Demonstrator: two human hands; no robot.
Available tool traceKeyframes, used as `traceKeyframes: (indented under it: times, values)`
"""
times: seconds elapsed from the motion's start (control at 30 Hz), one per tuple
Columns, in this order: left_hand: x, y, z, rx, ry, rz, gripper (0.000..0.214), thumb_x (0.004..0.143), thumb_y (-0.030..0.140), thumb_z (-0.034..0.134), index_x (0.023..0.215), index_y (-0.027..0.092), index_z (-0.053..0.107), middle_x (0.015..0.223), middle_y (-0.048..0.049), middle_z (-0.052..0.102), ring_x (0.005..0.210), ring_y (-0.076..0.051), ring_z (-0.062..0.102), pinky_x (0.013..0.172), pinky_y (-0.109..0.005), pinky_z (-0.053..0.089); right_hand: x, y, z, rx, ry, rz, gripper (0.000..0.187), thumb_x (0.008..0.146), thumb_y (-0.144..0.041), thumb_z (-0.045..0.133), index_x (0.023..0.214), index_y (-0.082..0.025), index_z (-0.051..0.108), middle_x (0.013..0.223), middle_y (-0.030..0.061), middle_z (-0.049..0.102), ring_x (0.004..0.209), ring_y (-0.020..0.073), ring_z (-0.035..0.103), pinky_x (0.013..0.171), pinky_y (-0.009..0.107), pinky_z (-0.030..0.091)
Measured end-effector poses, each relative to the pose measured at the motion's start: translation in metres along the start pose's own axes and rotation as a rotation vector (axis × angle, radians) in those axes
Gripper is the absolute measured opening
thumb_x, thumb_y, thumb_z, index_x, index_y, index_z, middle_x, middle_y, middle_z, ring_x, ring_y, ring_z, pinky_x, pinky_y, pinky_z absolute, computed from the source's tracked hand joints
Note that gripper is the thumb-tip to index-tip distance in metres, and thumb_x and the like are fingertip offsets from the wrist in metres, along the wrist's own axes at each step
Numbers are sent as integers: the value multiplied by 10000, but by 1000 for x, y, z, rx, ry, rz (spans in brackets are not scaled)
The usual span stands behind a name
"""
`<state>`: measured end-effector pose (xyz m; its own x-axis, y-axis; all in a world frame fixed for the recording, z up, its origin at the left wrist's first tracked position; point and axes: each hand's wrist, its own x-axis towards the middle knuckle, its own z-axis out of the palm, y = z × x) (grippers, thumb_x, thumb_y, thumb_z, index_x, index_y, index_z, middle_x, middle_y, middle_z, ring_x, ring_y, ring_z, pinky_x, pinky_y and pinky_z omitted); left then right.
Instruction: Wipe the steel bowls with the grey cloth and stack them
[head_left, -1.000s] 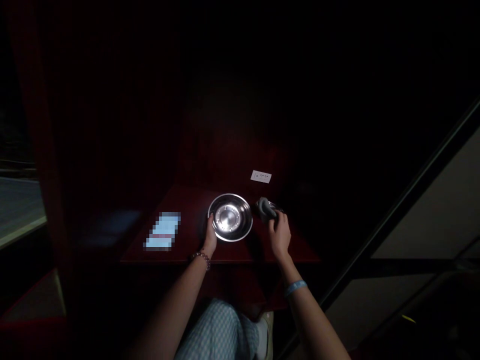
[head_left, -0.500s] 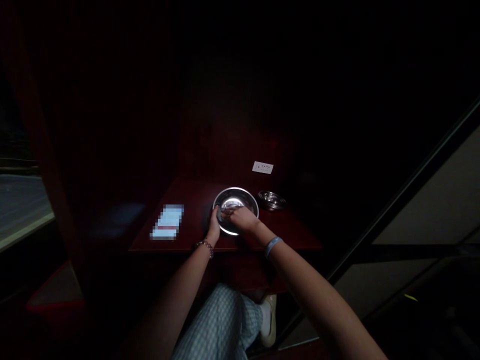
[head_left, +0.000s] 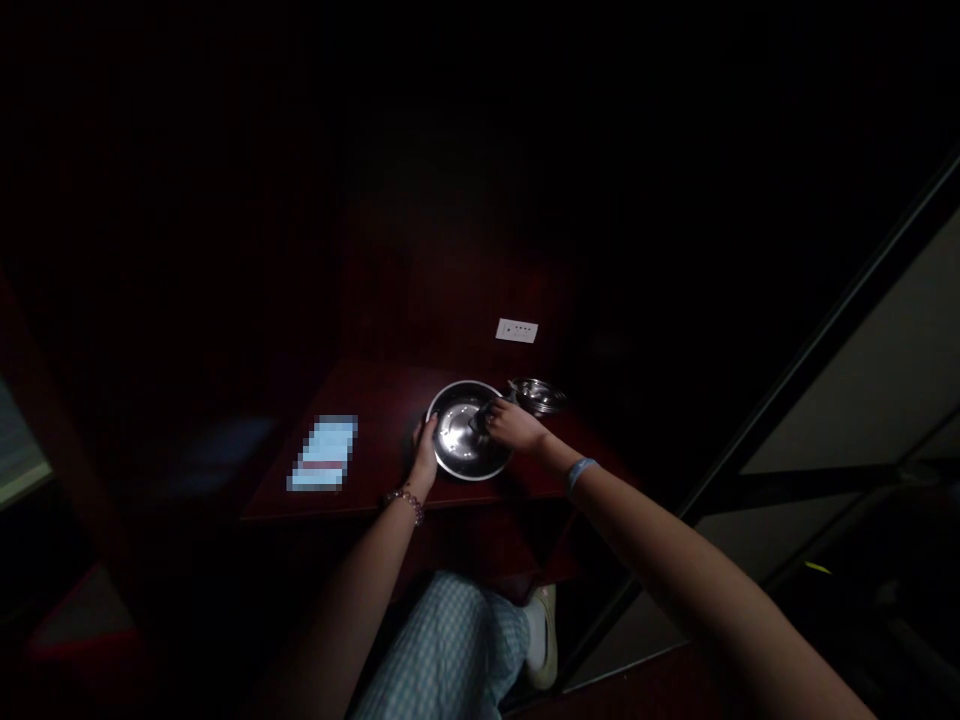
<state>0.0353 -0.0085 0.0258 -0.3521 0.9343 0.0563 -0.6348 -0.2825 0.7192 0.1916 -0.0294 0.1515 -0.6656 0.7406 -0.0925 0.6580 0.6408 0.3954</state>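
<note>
A shiny metal bowl [head_left: 454, 440] rests on the dark red desk. My left hand [head_left: 425, 452] grips its left rim, with the thumb over the edge. My right hand [head_left: 516, 424] is closed at the bowl's right inner wall, its fingers curled over the rim. A small greyish piece of what looks like a cloth [head_left: 512, 393] pokes out past those fingers; most of it is hidden in the hand. Just behind the right hand, several nested metal bowls [head_left: 541, 396] stand on the desk.
A lit, blurred-out phone screen [head_left: 324, 453] lies on the desk [head_left: 375, 400] at the left. A white socket plate [head_left: 517, 331] is on the back wall. My knee [head_left: 450, 610] is below the desk's front edge. A dark slanting frame [head_left: 825, 310] runs along the right.
My right hand has moved from the bowl's inside middle to its right wall and rim. The left hand keeps its grip on the left rim. The view has shifted slightly.
</note>
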Motion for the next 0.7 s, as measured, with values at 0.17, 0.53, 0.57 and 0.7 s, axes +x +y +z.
traceKeyframes:
  times: [0.17,0.53,0.57,0.7]
  values:
    - [-1,-1,2,-24,46,-30,299,713,454,743,852,189,730,876,-49,739,951,-251,699,950,-383,518,-25,-52,15,213,-33,177,465,933,-118,499,1360,-194,667,1218,129,759,1119,279,714,991,387,521]
    - [1,8,5,-110,116,-106,212,855,383,651,926,200,731,1090,-67,754,1220,-236,634,1124,-376,443,-12,-102,22,246,193,181,551,1004,-160,403,1555,-162,435,1484,157,589,1289,292,599,1076,425,476]
    - [1,9,6,-128,108,-132,221,869,381,637,942,195,731,1109,-69,754,1237,-232,627,1135,-371,434,-11,-99,23,199,179,177,547,1003,-125,373,1541,-169,459,1462,158,608,1281,295,598,1073,439,472]
    - [-2,10,9,-181,41,-164,287,912,415,586,980,184,743,1139,-79,762,1272,-245,615,1156,-370,417,-16,-87,26,181,162,188,537,1001,-99,370,1505,-215,517,1393,135,665,1267,281,592,1062,436,468]
